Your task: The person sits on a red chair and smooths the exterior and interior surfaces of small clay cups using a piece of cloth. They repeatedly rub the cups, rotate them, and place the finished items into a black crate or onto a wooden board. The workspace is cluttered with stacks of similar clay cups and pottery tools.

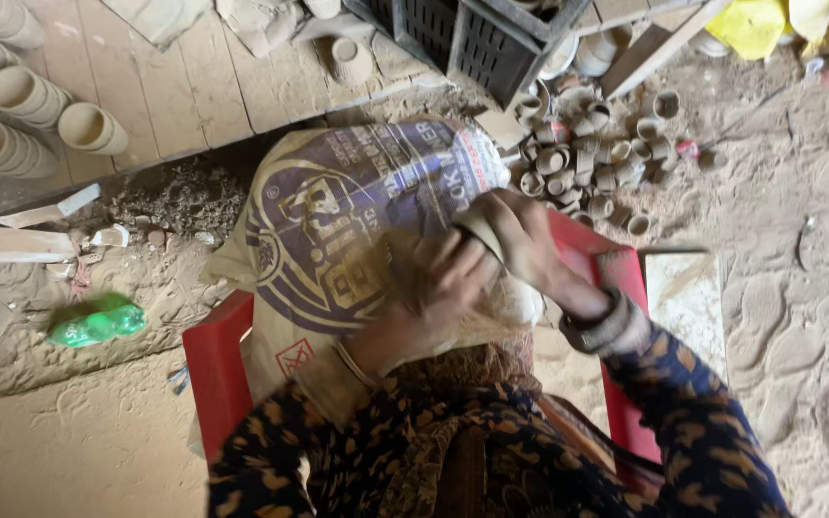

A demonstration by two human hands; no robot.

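Note:
A printed woven sack (pixel 357 206) lies draped over my lap and a red plastic chair (pixel 211 369). My left hand (pixel 429 293) and my right hand (pixel 525 245) come together over the sack's right side, both dusty with clay. They close around a small clay cup (pixel 477 228), its rim showing between the fingers. The hands are blurred with motion, so the exact grip is unclear. A thick bangle (pixel 602 331) sits on my right wrist, and my sleeves are dark with an orange pattern.
A heap of small clay cups (pixel 592 153) lies on the dirt floor beyond the sack. Stacked cups (pixel 11 105) rest on a wooden platform at upper left. A black crate (pixel 477 34) stands at the top, a green plastic bottle (pixel 98 324) lies at left.

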